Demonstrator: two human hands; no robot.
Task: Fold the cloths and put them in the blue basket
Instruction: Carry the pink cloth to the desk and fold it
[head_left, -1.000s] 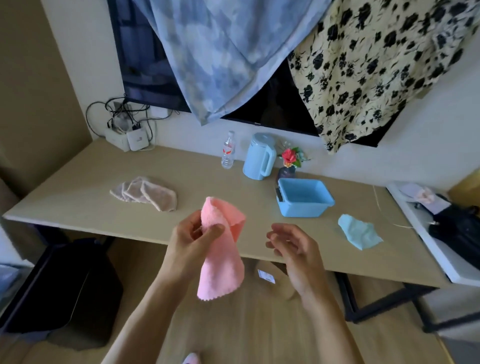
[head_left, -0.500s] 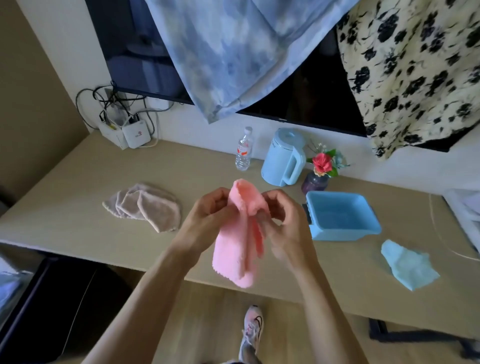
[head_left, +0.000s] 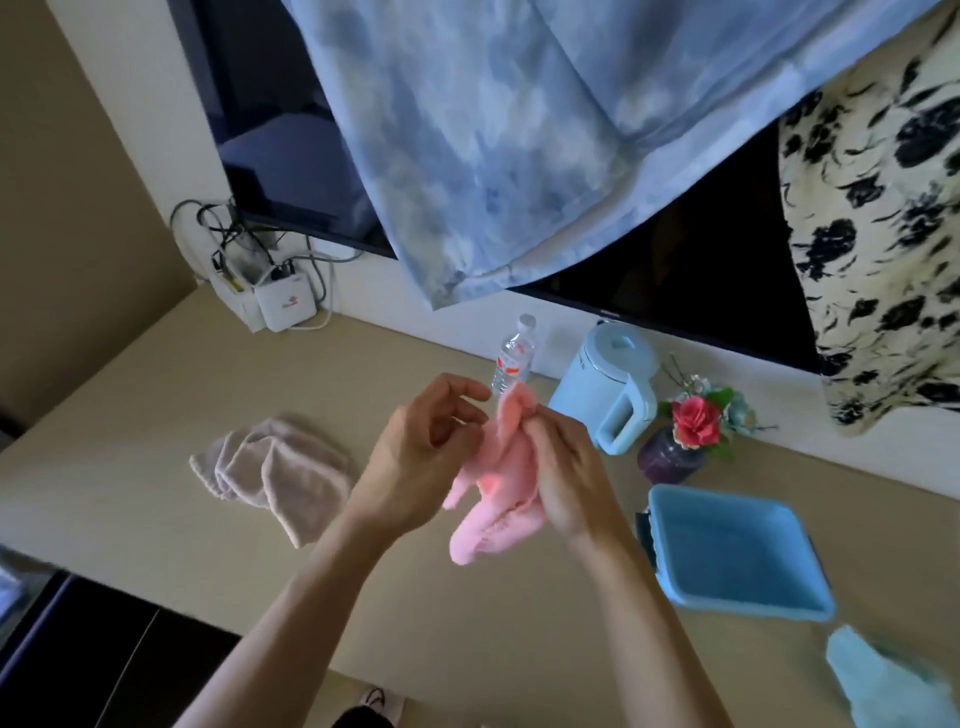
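Above the counter (head_left: 156, 519) our right hand (head_left: 566, 467) pinches the pink cloth (head_left: 493, 499), our left hand (head_left: 415, 457) beside it with fingers loosely curled.

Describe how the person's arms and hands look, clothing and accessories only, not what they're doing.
Both forearms are bare all the way to the bottom edge of the picture; no sleeve or cuff shows. The left hand and right hand wear no gloves. No watch, bracelet or ring is visible on the sides facing the camera. Fingernails look short and unpainted, though the picture is too soft to be sure.
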